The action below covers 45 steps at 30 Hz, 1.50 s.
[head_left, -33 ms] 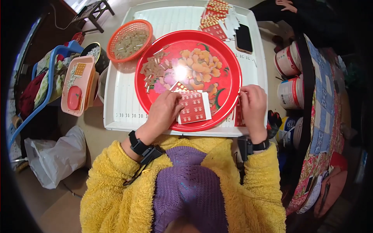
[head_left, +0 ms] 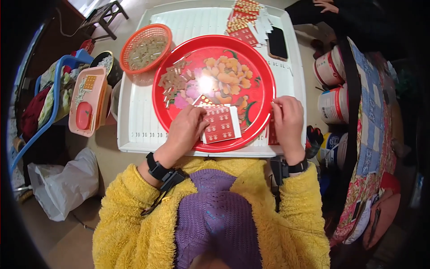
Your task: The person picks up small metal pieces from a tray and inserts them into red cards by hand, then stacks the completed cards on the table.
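My left hand [head_left: 186, 125] is closed on the left edge of a small stack of red cards [head_left: 219, 124] with white edges, held over the near side of a red round tray [head_left: 268, 67]. Rows of small round marks show on the top card. Just behind it lies another card with gold dots [head_left: 206, 101]. At the tray's right rim my right hand [head_left: 289, 119] is closed in a pinch; a tiny pale thing seems to be at its fingertips, too small to name. Partly under that hand are more red cards [head_left: 273, 132]. Short metallic tubes [head_left: 172, 83] lie loose on the tray's left side.
An orange basket [head_left: 148, 28] of similar tubes stands at the far left of the white table [head_left: 134, 121]. At the far right are a pile of red and gold cards [head_left: 244, 27] and a black phone [head_left: 277, 44]. Another person's hand [head_left: 327, 6] shows beyond.
The whole view has shifted slightly, so things sit a little farther left. Both hands and the cards keep nearly the same places on the tray.
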Motion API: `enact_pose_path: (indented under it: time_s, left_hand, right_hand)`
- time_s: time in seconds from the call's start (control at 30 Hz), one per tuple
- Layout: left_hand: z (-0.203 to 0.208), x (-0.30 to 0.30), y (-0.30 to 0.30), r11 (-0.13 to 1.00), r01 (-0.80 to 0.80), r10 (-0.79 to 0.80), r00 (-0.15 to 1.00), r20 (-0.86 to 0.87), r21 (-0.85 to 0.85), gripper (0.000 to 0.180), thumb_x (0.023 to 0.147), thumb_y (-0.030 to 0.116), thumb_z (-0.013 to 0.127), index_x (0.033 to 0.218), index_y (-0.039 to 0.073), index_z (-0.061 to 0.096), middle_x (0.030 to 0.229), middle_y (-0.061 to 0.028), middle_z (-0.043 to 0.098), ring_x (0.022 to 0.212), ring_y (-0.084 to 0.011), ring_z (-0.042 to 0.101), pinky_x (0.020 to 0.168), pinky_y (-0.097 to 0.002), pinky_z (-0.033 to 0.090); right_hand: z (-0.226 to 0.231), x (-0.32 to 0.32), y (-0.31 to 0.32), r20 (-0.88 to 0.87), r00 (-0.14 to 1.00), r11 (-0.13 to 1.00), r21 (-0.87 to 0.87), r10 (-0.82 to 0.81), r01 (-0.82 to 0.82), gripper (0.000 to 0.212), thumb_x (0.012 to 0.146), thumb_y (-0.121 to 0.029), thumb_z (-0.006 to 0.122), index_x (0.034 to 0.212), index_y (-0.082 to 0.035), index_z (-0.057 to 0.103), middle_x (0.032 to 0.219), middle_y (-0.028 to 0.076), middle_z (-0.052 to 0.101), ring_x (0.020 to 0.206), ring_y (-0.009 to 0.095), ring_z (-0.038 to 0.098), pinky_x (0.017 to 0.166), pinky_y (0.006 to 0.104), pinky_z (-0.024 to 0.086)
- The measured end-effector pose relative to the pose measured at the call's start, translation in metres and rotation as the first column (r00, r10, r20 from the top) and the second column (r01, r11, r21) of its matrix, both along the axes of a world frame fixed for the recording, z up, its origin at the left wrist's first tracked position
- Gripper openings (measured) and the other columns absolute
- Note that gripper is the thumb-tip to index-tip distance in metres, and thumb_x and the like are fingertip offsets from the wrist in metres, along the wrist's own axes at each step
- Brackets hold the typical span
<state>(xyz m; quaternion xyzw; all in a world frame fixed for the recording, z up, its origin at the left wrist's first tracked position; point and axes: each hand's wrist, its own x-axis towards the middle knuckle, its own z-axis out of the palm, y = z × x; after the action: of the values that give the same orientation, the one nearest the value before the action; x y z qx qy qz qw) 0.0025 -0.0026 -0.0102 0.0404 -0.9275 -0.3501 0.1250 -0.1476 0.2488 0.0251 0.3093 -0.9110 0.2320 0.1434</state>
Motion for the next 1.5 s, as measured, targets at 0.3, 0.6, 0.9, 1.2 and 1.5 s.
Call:
enact_pose_path:
  time_s: [0.3, 0.6, 0.9, 1.2, 1.5]
  left_hand:
    - [-0.002, 0.001, -0.004, 0.998, -0.018, 0.014, 0.998, 0.058, 0.065, 0.026, 0.083, 0.012, 0.071, 0.102, 0.000, 0.057, 0.087, -0.0156, 0.056, 0.079, -0.0324, 0.059, 0.068, -0.0400, 0.048]
    - [-0.004, 0.000, -0.004, 0.997, -0.020, 0.015, 0.998, 0.067, 0.074, 0.029, 0.083, 0.012, 0.072, 0.104, 0.001, 0.056, 0.086, -0.0156, 0.056, 0.077, -0.0313, 0.058, 0.068, -0.0396, 0.048]
    - [-0.002, 0.000, -0.005, 0.988, -0.035, 0.020, 0.994, 0.106, 0.149, 0.026, 0.082, 0.010, 0.071, 0.101, 0.002, 0.055, 0.087, -0.0151, 0.055, 0.079, -0.0319, 0.057, 0.070, -0.0395, 0.047]
    - [-0.004, -0.001, -0.004, 0.990, 0.016, -0.015, 1.000, -0.007, 0.141, 0.024, 0.079, 0.007, 0.072, 0.094, 0.002, 0.054, 0.083, -0.0129, 0.054, 0.079, -0.0301, 0.054, 0.070, -0.0379, 0.045]
    - [-0.002, 0.000, -0.001, 0.720, -0.065, 0.046, 0.998, 0.046, 0.691, 0.022, 0.081, 0.001, 0.072, 0.101, 0.003, 0.063, 0.089, -0.0064, 0.061, 0.078, -0.0160, 0.061, 0.068, -0.0270, 0.049]
  right_hand:
    - [-0.005, 0.027, 0.017, -0.014, 1.000, 0.997, 0.082, -0.016, 0.017, 0.047, 0.080, -0.015, 0.073, 0.119, -0.002, 0.051, 0.109, 0.017, 0.060, 0.099, 0.035, 0.056, 0.087, 0.0416, 0.045]
    - [-0.008, 0.026, 0.049, 0.138, 0.989, 0.987, -0.139, -0.062, 0.081, 0.022, 0.080, -0.001, 0.063, 0.102, -0.002, 0.059, 0.105, 0.013, 0.061, 0.101, 0.033, 0.057, 0.089, 0.0414, 0.044]
    - [0.006, 0.029, 0.061, 0.143, 0.948, 0.932, 0.187, 0.286, -0.309, 0.017, 0.080, 0.005, 0.059, 0.093, -0.004, 0.062, 0.097, 0.011, 0.062, 0.098, 0.030, 0.058, 0.090, 0.0395, 0.044]
    - [0.009, 0.043, -0.047, 0.116, 0.910, 0.909, -0.184, 0.399, -0.375, 0.024, 0.081, 0.000, 0.064, 0.104, -0.005, 0.064, 0.099, 0.009, 0.063, 0.100, 0.031, 0.057, 0.091, 0.0389, 0.043]
    - [-0.013, 0.039, -0.079, 0.313, 0.780, 0.840, -0.242, 0.541, -0.486, 0.022, 0.085, -0.002, 0.066, 0.106, -0.004, 0.066, 0.094, 0.010, 0.064, 0.088, 0.026, 0.061, 0.079, 0.0339, 0.049]
